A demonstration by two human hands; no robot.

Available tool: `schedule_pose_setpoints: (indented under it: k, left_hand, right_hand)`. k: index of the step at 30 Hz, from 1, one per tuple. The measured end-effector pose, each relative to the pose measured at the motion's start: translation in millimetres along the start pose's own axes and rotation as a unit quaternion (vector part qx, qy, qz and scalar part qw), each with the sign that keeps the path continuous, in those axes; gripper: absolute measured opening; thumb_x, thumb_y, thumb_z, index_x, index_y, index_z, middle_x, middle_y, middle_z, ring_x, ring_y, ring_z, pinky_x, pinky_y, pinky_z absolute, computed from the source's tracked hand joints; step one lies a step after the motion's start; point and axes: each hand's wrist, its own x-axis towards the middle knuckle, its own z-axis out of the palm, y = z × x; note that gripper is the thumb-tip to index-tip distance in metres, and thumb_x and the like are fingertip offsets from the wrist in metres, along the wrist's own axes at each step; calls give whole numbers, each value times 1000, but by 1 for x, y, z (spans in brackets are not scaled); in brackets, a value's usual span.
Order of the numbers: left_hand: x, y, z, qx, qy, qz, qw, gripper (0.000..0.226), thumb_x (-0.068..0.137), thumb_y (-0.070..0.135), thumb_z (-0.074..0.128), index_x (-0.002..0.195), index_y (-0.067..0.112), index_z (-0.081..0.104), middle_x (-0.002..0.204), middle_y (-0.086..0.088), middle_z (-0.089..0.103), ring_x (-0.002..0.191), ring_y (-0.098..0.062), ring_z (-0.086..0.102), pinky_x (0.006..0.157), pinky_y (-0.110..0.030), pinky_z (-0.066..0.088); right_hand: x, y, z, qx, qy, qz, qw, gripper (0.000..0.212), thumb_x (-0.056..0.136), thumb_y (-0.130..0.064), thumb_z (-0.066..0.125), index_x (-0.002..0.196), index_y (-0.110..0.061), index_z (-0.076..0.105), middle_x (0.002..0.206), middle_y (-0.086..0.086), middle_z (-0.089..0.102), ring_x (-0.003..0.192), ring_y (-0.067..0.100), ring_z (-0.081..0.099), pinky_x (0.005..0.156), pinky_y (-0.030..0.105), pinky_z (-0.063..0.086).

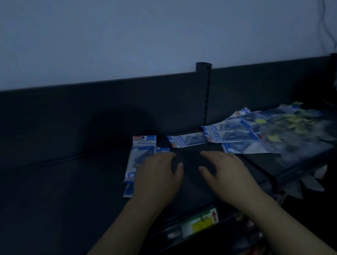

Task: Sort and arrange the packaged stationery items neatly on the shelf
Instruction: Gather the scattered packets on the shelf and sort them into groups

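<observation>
Dim light covers the dark shelf [64, 199]. I see the left hand [158, 177] rest with loose fingers on the left packets [142, 151], probably to square them. The right hand [225, 169] hovers open and empty, near the mixed heap [252, 134] at the right.

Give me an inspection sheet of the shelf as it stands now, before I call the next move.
Surface: dark shelf top, dimly lit.
Job's things: blue-white packets in a small stack at left; single packet at the back; overlapping spread at right.
Clutter: clear packets with yellow pieces, jumbled at far right.
Grippers: left hand rests on the small stack; right hand open over the shelf top, holding nothing.
Cables: one cable hangs down the wall, top right.
Surroundings: pale wall; labelled goods on a lower level.
</observation>
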Motion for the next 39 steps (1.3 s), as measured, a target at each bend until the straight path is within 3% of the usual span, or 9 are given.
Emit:
schedule_pose_setpoints:
  k: [12,15,21,23,25,29,32,36,39]
  left_hand:
    - [112,51,83,-22,-135,44,990,37,94,37,49,123,17,57,122,-4,59,111,-23,54,91,-36,46]
    - [142,49,113,-35,-174,61,982,42,94,38,50,131,18,52,127,-5,53,116,-24,52,95,-36,44]
    - [195,56,168,70,-293,120,946,61,100,44,33,153,20,16,161,-3,13,147,-22,13,118,-40,17]
    - [201,58,178,89,-327,118,933,50,99,44,31,143,20,36,153,-6,32,138,-24,31,110,-41,30]
    - [204,60,180,113,-292,136,940,35,98,42,34,112,19,55,125,-5,56,112,-23,52,89,-34,42]
    - [225,67,177,88,-190,134,969,30,92,46,48,82,19,54,99,-4,64,90,-22,59,70,-30,42]
    - [250,65,192,4,-251,75,965,55,79,59,62,116,20,57,121,-6,54,111,-25,52,90,-35,47]
    - [267,67,206,-13,-351,-10,936,128,40,85,65,145,21,28,147,-6,36,130,-26,40,105,-44,40]
    - [277,68,214,2,-342,-32,939,120,36,79,75,136,21,42,139,-4,41,124,-23,45,102,-40,43]
  right_hand:
    - [48,131,-6,25,-5,141,990,34,91,-26,55,123,-16,60,124,7,63,109,25,60,91,38,49]
    - [63,162,-3,34,-37,206,977,40,93,-24,53,131,-11,54,135,9,56,118,24,55,98,34,45]
    - [86,204,15,-58,-106,207,971,27,96,-24,43,113,-8,56,120,10,56,108,26,53,81,30,40]
    - [85,209,19,-45,-102,175,978,19,95,-21,43,100,-9,57,108,7,57,99,22,53,74,28,36]
    - [85,211,18,0,-82,141,987,11,94,-17,47,91,-13,57,99,-2,57,91,14,53,72,24,34]
    - [98,219,13,38,-49,117,991,47,84,-29,59,130,-22,54,131,-12,50,124,9,45,103,24,34]
    - [113,233,19,-44,-92,105,989,71,79,-52,54,144,-28,36,152,-5,33,142,17,26,117,38,18]
    - [118,245,13,-70,-113,96,986,57,82,-57,54,130,-27,50,142,-6,45,132,12,37,111,36,25]
    - [120,252,7,-40,-112,77,990,52,80,-56,60,122,-26,58,134,-8,51,121,14,46,102,30,34]
